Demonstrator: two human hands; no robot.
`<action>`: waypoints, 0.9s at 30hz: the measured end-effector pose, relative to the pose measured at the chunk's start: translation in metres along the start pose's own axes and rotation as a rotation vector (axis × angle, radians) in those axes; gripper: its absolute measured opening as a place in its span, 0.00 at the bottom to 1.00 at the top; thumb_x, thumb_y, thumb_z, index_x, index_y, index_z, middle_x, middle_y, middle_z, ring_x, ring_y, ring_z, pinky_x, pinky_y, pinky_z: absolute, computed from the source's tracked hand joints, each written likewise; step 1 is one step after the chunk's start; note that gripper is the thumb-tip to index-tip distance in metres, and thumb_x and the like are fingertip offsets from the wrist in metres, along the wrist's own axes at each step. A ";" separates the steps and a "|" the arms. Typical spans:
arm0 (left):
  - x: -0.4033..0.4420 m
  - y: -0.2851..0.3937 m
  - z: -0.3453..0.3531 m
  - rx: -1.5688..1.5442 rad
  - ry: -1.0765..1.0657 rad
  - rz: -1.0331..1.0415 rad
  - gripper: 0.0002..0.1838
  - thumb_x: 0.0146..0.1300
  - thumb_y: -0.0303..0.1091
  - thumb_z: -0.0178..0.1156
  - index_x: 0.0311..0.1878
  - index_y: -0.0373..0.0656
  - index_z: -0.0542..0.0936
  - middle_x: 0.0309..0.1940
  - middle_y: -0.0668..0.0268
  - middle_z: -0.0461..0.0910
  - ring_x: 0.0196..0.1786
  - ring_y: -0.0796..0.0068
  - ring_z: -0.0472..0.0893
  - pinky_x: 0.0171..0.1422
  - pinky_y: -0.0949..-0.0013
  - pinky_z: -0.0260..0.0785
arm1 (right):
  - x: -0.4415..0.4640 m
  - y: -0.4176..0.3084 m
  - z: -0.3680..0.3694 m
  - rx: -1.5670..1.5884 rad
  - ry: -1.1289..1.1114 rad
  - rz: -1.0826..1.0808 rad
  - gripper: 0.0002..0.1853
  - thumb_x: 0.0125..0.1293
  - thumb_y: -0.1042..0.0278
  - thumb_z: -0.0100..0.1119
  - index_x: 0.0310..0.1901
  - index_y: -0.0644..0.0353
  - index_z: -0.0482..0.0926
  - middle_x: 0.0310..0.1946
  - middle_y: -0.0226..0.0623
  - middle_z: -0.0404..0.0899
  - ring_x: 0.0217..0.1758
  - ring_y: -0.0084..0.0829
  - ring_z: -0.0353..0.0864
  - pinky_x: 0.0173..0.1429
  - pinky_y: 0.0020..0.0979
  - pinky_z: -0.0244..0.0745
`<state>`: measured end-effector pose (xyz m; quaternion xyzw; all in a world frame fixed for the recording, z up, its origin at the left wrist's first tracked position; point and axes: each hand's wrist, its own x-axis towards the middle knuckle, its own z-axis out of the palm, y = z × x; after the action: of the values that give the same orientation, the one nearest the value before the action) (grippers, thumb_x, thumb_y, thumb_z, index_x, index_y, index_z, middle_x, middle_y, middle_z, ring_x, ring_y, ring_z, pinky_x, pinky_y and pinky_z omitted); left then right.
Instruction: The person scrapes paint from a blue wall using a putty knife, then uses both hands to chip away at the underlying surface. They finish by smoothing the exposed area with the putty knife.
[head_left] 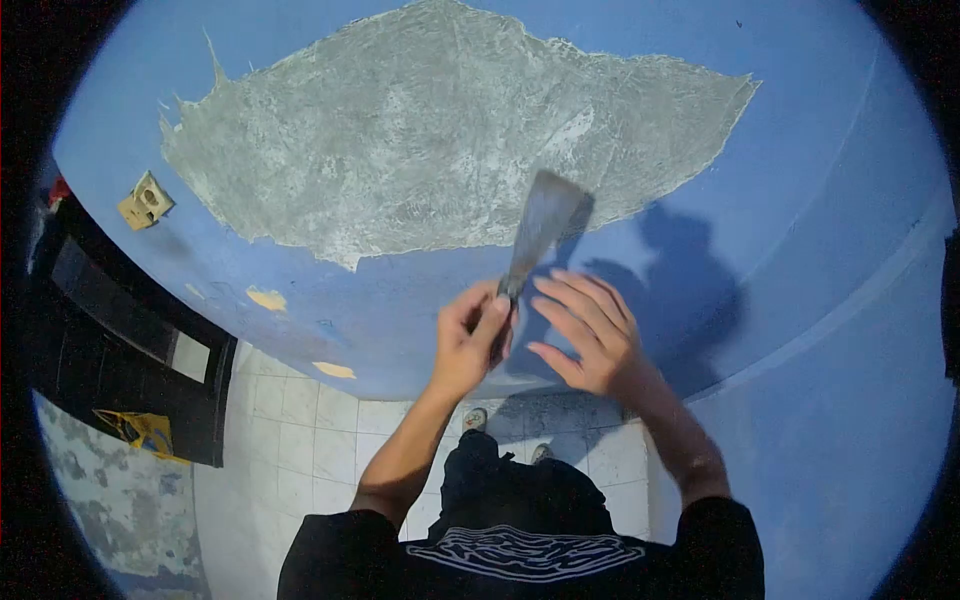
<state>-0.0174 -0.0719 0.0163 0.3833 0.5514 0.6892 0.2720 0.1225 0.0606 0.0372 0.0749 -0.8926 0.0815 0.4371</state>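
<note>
My left hand (pixel 472 338) is closed around the handle of a putty knife (pixel 545 222), whose wide metal blade points up and slightly right. Beside the knife, my right hand (pixel 590 332) is open, its fingers spread and a little bent, with nothing in it. Its fingertips are close to the handle; whether they touch it I cannot tell. Behind the blade is a blue wall (pixel 420 310) with a large bare grey patch (pixel 400 140), its edges ragged where the paint has come away.
A switch or socket plate (pixel 146 201) sits on the wall at left. Below it are small yellowish chipped spots (pixel 266 299). A dark door frame (pixel 140 310) with a yellow bag (pixel 145 430) stands at far left. White floor tiles (pixel 290 430) lie below.
</note>
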 end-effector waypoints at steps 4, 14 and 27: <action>0.034 0.041 0.018 -0.149 0.173 0.276 0.14 0.67 0.32 0.53 0.52 0.35 0.75 0.26 0.65 0.75 0.18 0.81 0.70 0.16 0.78 0.58 | 0.085 0.021 0.008 0.008 0.077 -0.351 0.22 0.59 0.57 0.62 0.52 0.61 0.78 0.54 0.42 0.76 0.63 0.41 0.72 0.69 0.45 0.63; 0.062 0.094 0.009 -0.797 -0.152 0.066 0.18 0.68 0.31 0.47 0.61 0.41 0.65 0.36 0.62 0.71 0.30 0.75 0.71 0.21 0.78 0.61 | 0.213 0.067 -0.007 -0.084 -0.179 -0.471 0.19 0.63 0.55 0.55 0.21 0.61 0.77 0.21 0.39 0.76 0.30 0.43 0.74 0.41 0.38 0.69; 0.061 0.105 0.023 -0.393 0.041 0.049 0.13 0.71 0.35 0.51 0.55 0.40 0.69 0.22 0.70 0.62 0.16 0.84 0.63 0.12 0.83 0.52 | 0.224 0.080 -0.004 -0.200 -0.230 -0.573 0.29 0.66 0.48 0.50 0.11 0.58 0.76 0.12 0.39 0.72 0.20 0.39 0.70 0.36 0.36 0.66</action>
<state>-0.0273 -0.0357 0.1346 0.3220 0.4021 0.7976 0.3136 -0.0264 0.1258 0.2104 0.2887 -0.8823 -0.1419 0.3435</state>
